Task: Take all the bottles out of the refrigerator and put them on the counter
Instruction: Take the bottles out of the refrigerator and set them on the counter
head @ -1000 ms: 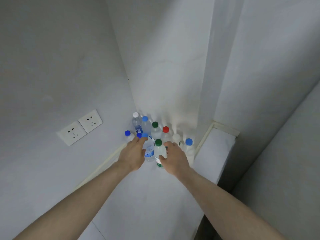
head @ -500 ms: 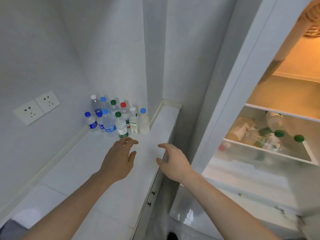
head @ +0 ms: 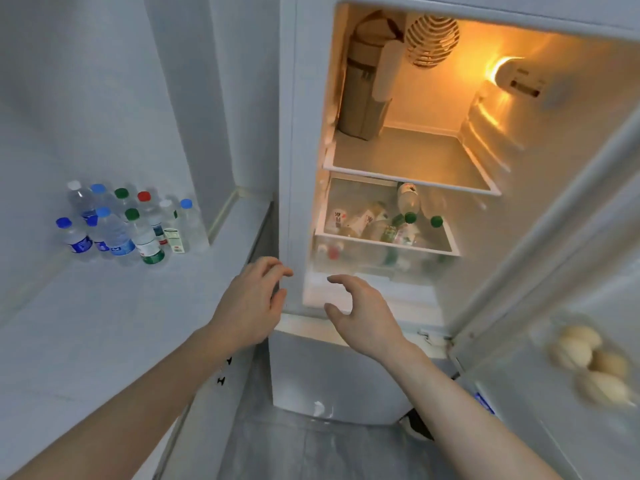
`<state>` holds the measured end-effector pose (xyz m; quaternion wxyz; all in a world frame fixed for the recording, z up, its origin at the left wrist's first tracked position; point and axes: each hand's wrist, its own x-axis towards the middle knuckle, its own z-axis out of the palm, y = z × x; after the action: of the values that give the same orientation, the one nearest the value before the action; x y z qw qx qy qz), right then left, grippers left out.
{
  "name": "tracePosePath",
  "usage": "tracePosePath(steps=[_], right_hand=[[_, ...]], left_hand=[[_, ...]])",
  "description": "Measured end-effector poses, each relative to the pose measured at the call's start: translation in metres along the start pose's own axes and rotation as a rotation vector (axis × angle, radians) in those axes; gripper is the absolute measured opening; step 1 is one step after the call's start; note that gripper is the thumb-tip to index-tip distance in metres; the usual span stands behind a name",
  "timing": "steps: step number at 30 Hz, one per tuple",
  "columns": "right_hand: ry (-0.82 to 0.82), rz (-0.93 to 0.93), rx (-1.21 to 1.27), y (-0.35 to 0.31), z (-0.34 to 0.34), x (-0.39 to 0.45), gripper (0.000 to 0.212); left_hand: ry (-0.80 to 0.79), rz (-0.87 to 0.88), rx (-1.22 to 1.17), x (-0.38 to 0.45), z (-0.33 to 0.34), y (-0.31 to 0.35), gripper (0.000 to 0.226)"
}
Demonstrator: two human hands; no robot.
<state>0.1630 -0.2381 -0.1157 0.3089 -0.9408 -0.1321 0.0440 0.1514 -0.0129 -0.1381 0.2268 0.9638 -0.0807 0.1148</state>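
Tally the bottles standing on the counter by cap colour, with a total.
Blue caps: 5
Green caps: 2
White caps: 2
Red cap: 1
Total on the counter: 10

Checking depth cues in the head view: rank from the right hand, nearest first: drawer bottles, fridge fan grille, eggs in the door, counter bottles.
1. Drawer bottles, just beyond the right hand.
2. Eggs, right, in the door.
3. Counter bottles, left, in the corner; too close to the eggs to rank firmly.
4. Fan grille, top of the fridge.
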Motion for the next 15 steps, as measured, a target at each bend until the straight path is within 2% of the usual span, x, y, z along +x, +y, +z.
tracePosePath(steps=[9,15], right_hand=[[0.079,0.038,0.047,0.105,-0.087,-0.069,0.047],[0.126,0.035,0.143,0.135,-0.118,-0.092,0.046]], left_hand=[[-0.008,0.035,-0.004,0.004,0.072,0.138,0.033],[-0.008,0.009,-0.003,0.0,0.09,0.21,0.034]])
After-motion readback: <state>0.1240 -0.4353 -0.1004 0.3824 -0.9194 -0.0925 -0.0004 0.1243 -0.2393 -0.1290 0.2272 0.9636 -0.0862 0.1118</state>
